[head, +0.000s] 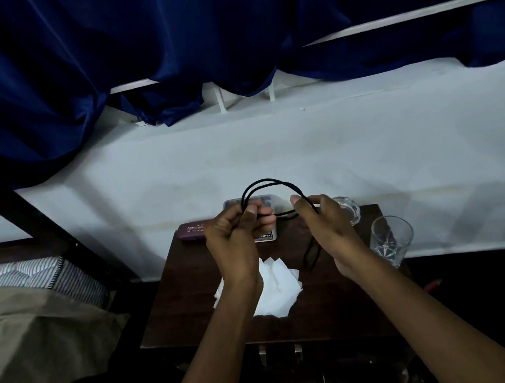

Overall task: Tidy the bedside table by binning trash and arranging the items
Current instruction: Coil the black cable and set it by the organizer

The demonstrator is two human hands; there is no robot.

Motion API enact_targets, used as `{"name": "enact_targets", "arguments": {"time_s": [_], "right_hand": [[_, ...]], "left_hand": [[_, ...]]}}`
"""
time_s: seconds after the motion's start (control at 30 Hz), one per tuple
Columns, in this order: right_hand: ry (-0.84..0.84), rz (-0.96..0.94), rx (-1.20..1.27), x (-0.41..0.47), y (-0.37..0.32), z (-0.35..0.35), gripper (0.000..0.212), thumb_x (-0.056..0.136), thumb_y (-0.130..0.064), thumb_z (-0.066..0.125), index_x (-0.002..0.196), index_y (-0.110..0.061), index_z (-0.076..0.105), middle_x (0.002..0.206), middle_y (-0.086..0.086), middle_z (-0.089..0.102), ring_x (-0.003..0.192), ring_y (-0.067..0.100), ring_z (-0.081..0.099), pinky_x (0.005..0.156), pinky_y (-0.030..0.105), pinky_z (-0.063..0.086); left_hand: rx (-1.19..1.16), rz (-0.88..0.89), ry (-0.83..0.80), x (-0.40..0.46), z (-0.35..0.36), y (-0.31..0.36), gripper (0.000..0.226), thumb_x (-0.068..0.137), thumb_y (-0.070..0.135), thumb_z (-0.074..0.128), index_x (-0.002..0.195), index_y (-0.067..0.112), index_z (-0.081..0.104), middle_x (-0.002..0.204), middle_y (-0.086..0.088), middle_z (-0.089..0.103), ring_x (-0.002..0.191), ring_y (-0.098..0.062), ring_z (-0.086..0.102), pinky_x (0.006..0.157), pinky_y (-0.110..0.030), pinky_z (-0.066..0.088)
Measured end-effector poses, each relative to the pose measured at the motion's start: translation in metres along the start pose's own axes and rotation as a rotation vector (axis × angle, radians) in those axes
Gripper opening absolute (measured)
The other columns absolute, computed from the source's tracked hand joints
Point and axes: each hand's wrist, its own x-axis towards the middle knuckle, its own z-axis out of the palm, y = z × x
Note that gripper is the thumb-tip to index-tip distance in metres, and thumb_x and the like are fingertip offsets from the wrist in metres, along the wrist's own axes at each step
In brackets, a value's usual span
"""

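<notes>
Cable-coiling is the step I judge to be in hand. From the one head view I have, my left hand is closed into a loose fist around a thin black cord, pinching its gathered strands, while my right hand is curled shut on the same cord at the other side. Between them the cord arches up in two loops above the small dark wooden bedside table, and a slack tail hangs down under my right wrist to the tabletop.

On the table, a crumpled white tissue lies near the front, partly under my left forearm. A maroon hard case with gold lettering sits at the back left, and just beside it a flat printed pack, mostly hidden by my left hand. A low clear glass dish stands at the back right, with a cut-glass tumbler near it at the right edge.

Next I would gather the hanging tail into the loops, set the coil down neatly, then bin the tissue. No bin shows in view.
</notes>
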Motion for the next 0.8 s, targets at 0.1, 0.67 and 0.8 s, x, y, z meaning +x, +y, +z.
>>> {"name": "enact_targets", "arguments": {"time_s": [0.1, 0.67, 0.8], "right_hand": [[-0.101, -0.031, 0.168, 0.000, -0.004, -0.002, 0.018, 0.102, -0.027, 0.063, 0.106, -0.015, 0.076, 0.098, -0.005, 0.083, 0.098, 0.010, 0.079, 0.096, 0.040, 0.062], [-0.150, -0.521, -0.381, -0.010, -0.025, 0.000, 0.031, 0.094, 0.003, 0.054, 0.099, -0.017, 0.077, 0.091, -0.007, 0.077, 0.082, 0.005, 0.067, 0.070, 0.019, 0.044], [-0.131, -0.481, -0.416, -0.009, -0.023, -0.003, 0.029, 0.091, 0.005, 0.057, 0.086, -0.017, 0.074, 0.077, -0.013, 0.069, 0.071, -0.005, 0.062, 0.065, 0.009, 0.040]], "left_hand": [[-0.084, -0.092, 0.005, -0.003, -0.001, -0.007, 0.018, 0.102, 0.000, 0.063, 0.092, -0.001, 0.077, 0.083, -0.017, 0.080, 0.071, -0.023, 0.078, 0.070, -0.029, 0.065], [1.556, 0.737, -0.260, 0.005, 0.015, 0.013, 0.056, 0.089, 0.018, 0.058, 0.143, 0.032, 0.055, 0.143, 0.001, 0.061, 0.119, -0.027, 0.058, 0.098, -0.044, 0.044], [1.767, 0.856, -0.396, 0.006, 0.011, 0.022, 0.028, 0.087, 0.010, 0.052, 0.105, 0.021, 0.071, 0.091, 0.000, 0.075, 0.097, -0.027, 0.062, 0.088, -0.040, 0.042]]}}
